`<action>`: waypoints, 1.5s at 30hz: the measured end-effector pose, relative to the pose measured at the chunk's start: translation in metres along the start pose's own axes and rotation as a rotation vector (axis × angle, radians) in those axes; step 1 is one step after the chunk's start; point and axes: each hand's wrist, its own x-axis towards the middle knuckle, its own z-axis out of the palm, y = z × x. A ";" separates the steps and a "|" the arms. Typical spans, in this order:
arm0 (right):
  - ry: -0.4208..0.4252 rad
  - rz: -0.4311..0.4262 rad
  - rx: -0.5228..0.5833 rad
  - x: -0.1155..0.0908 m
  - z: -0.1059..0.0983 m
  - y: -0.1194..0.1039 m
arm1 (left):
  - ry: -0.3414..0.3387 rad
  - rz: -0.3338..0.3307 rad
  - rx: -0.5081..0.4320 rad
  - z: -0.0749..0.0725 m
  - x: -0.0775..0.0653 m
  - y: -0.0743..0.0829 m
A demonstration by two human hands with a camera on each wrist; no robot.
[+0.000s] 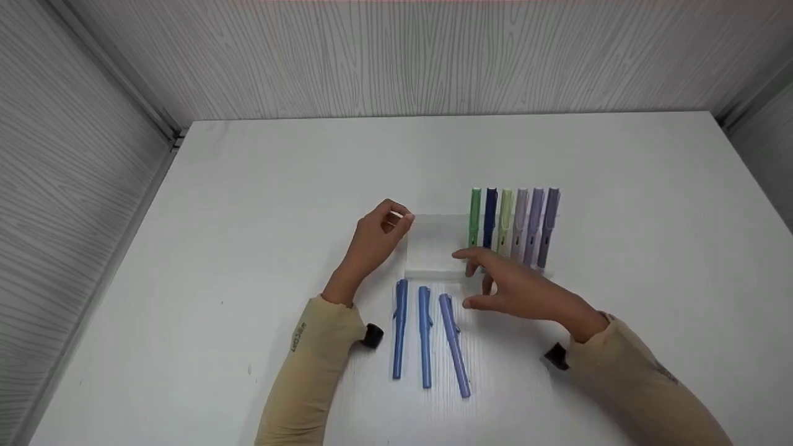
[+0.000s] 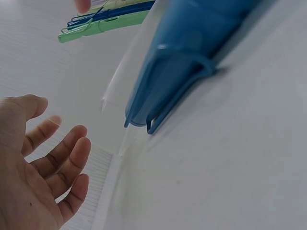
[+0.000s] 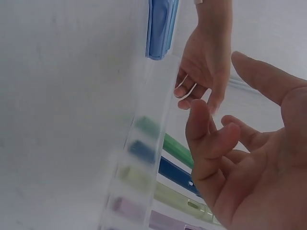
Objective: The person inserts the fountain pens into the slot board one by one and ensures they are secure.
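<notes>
A clear pen stand point(image 1: 435, 244) holds a row of capped pens at its right half, from a green pen point(image 1: 475, 214) and a navy pen point(image 1: 490, 214) to a purple-grey one point(image 1: 550, 226). At the stand's upper left corner is my left hand point(image 1: 376, 235), fingers loosely bent, thumb and fingertips apart beside the edge. My right hand point(image 1: 511, 285) hovers in front of the stand's middle, thumb and fingers spread with nothing between them, hiding the lower ends of some pens. Before the stand lie a dark blue pen point(image 1: 400, 328), a lighter blue pen point(image 1: 425, 337) and a periwinkle pen point(image 1: 455, 347).
The white table point(image 1: 204, 297) extends on both sides of the stand. Wood-grain panels point(image 1: 433, 59) enclose the back and sides. Black wrist cameras point(image 1: 372, 336) stick out from both sleeves, the left one close to the dark blue pen.
</notes>
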 end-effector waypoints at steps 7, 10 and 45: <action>-0.106 0.027 0.004 0.001 0.006 0.000 | 0.003 0.001 0.000 -0.001 -0.001 0.001; -0.146 0.044 0.001 0.002 0.009 -0.001 | 0.004 -0.004 0.006 -0.001 -0.001 0.001; -0.240 0.126 -0.191 0.012 0.026 -0.009 | 0.005 -0.020 0.022 0.001 -0.001 0.001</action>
